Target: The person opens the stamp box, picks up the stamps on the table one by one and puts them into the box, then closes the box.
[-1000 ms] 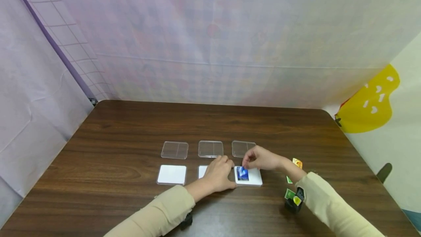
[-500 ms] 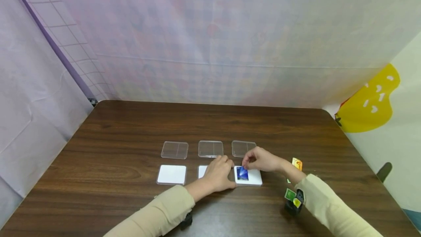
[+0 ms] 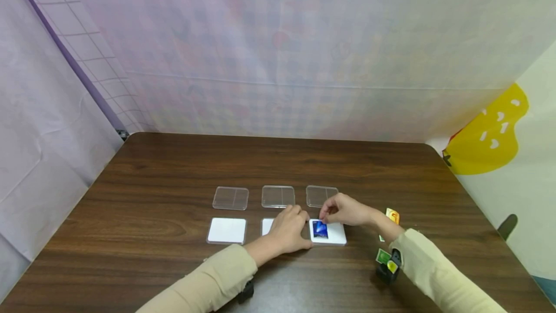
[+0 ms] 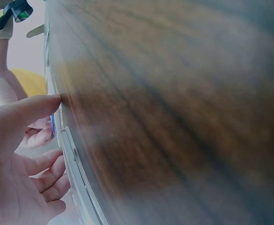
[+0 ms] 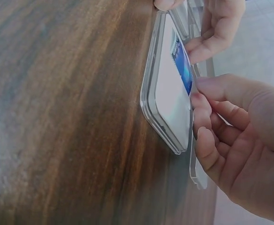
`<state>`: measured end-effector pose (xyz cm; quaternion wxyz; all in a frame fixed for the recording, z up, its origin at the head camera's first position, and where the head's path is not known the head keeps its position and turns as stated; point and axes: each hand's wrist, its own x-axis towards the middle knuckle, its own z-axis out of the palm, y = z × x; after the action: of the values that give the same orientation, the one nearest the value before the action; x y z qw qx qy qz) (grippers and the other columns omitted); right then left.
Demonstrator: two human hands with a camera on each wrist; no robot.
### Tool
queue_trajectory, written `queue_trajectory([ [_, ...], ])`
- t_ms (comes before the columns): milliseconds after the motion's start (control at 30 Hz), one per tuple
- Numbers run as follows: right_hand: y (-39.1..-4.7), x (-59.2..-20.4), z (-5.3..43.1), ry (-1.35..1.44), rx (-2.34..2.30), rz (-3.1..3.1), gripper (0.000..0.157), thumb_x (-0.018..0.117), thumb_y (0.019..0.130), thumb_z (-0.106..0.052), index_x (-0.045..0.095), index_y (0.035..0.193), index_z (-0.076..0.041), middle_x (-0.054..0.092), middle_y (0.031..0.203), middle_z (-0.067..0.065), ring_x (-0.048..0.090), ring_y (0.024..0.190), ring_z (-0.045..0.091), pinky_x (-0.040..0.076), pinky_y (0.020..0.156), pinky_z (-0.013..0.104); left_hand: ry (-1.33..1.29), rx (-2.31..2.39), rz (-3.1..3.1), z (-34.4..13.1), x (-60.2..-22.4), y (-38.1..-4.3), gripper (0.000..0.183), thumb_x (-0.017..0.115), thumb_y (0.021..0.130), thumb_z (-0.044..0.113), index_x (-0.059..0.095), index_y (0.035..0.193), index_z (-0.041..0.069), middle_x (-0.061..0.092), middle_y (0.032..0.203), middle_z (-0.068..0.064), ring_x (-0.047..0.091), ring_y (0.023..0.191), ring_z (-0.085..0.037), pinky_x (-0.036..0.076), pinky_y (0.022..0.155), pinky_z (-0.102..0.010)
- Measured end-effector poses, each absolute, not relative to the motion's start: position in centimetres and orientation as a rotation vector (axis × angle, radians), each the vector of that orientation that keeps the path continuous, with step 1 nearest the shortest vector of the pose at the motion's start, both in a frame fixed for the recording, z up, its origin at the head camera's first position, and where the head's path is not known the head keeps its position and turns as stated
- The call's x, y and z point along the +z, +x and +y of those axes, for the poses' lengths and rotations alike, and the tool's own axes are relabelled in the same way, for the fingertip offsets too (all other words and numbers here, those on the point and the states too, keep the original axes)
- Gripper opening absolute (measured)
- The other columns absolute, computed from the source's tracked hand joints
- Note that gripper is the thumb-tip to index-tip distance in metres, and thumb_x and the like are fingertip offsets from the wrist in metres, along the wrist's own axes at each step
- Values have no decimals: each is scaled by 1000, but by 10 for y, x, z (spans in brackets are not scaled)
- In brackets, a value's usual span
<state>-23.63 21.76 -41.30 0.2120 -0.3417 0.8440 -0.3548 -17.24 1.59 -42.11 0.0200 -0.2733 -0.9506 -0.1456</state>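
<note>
In the head view my right hand (image 3: 345, 209) pinches the upper right corner of a small blue picture card (image 3: 320, 229). The card lies over the left half of a white pad in a shallow clear plastic case (image 3: 336, 234). My left hand (image 3: 287, 231) holds this case by its left side, thumb at the near corner and index finger at the far one. That same hand partly covers the middle white-padded case (image 3: 267, 226). In the right wrist view the card (image 5: 183, 68) shows light print along one edge, with my right thumb and fingertips at its border.
A third white-padded case (image 3: 227, 230) lies to the left. Behind stand three clear lids in a row: left (image 3: 230, 198), middle (image 3: 278, 196), right (image 3: 319, 196). An orange card (image 3: 393, 216) and a green card (image 3: 382, 257) lie near my right forearm.
The blue card's sheen shifts slightly as my right fingertips make tiny movements at its corner. My left hand stays in place.
</note>
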Motion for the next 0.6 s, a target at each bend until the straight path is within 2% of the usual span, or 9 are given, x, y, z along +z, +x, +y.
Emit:
queue_trajectory([
  [200, -235, -406, 222, -887, -973, 2356, 6, 63, 79, -1, 66, 85, 1, 65, 77, 2, 57, 69, 7, 48, 63, 21, -848, -459, -2954, 16, -421, -172, 54, 78, 62, 42, 62, 100, 8, 53, 87, 1, 45, 79, -12, 41, 70, -20],
  [433, -231, -397, 232, -786, -1013, 2353, 10, 63, 82, -7, 65, 88, 1, 63, 79, 4, 53, 66, 9, 44, 55, 21, -843, -456, -2954, 16, -420, -172, 54, 78, 62, 43, 62, 101, 8, 53, 88, 1, 45, 80, -12, 41, 71, -21],
  [600, -226, -394, 243, -770, -1041, 2351, 14, 64, 82, -10, 64, 90, 1, 62, 81, 5, 55, 69, 10, 47, 58, 24, -840, -453, -2956, 15, -420, -172, 55, 78, 62, 43, 62, 102, 8, 53, 89, 1, 45, 81, -12, 41, 72, -21],
])
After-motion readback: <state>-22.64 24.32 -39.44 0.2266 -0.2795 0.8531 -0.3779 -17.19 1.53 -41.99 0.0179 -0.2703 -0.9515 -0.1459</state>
